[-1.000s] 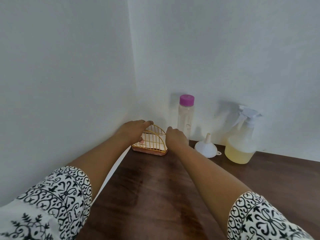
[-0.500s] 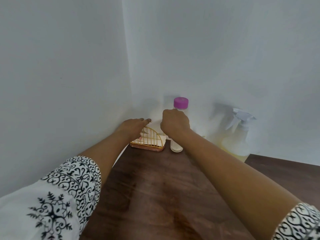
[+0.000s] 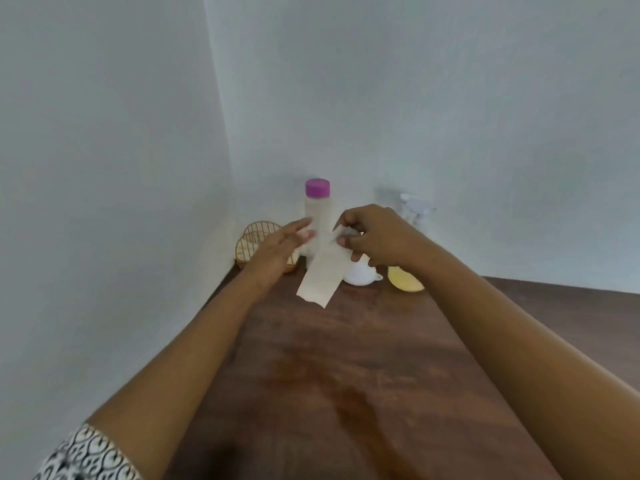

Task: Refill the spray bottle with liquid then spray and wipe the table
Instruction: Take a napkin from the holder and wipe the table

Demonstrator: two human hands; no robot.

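At the far corner of the desk [image 3: 346,375], in the head view, the right hand [image 3: 377,237] pinches the top of a paper napkin [image 3: 320,278] between thumb and fingers, and the sheet hangs just above the wood. The left hand [image 3: 277,247] hovers beside it, fingers straight and holding nothing. The spray bottle [image 3: 405,282] stands behind the right wrist by the wall, next to the funnel [image 3: 358,275]. A careless sweep could topple the funnel or the pink-capped bottle [image 3: 318,202], and so slight a pinch may tear the thin sheet.
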